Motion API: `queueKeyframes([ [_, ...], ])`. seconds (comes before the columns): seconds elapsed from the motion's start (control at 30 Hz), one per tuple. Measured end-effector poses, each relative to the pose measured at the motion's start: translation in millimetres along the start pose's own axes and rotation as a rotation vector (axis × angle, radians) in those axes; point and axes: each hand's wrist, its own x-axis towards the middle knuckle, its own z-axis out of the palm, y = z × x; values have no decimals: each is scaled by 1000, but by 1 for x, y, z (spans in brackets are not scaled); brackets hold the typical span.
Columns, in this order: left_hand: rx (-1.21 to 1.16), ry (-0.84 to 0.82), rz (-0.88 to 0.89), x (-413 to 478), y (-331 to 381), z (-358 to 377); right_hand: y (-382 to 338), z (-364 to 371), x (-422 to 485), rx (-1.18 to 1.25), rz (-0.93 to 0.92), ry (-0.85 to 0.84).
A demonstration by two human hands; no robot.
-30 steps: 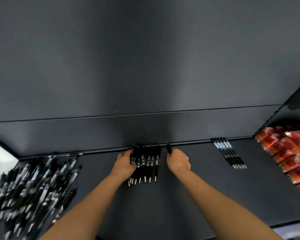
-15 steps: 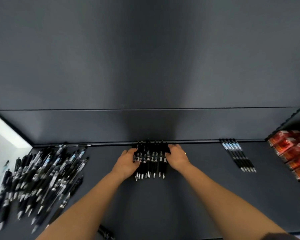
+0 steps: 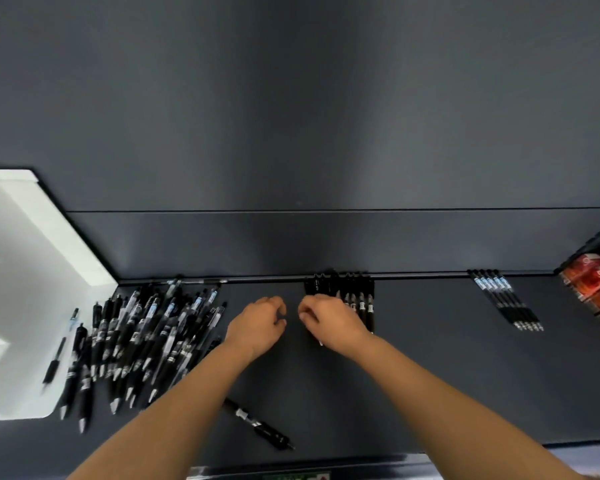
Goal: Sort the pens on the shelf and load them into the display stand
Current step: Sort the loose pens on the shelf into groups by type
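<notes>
A neat row of black pens (image 3: 357,296) lies against the shelf's back rail. My right hand (image 3: 329,322) rests on the left part of this row with its fingers curled, and one pen tip shows under its wrist. Whether it grips a pen is hidden. My left hand (image 3: 257,327) hovers just left of the row with loosely curled fingers and nothing in it. A big unsorted pile of black and clear pens (image 3: 146,334) lies to the left. A second sorted row of blue-labelled pens (image 3: 506,299) lies at the right.
One loose black pen (image 3: 257,426) lies near the shelf's front edge, below my left forearm. Red packets (image 3: 596,289) are stacked at the far right. A white surface (image 3: 21,289) borders the shelf on the left, with a pen (image 3: 58,355) lying on it.
My left hand has let go of the black pen row and moved left. My right hand has slid onto the row's left part. The view has shifted left.
</notes>
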Motion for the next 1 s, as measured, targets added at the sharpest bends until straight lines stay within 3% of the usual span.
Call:
queueKeyframes([
  [0.2,74,11,41,-21,-43,-14,-53,26,-9,-76,-52,-369],
  [0.37,133,48,42,-41,-76,-23,-87,44,-12,-139,-56,-479],
  [0.57,126,107,-16,-58,-106,-34,-118,62,-8,-371,-180,-465],
  [0.7,135,125,-34,-63,-116,-38,-123,60,-1,-433,-148,-455],
  [1.0,99,151,-14,-62,-118,-49,-135,36,26,-462,-227,-214],
])
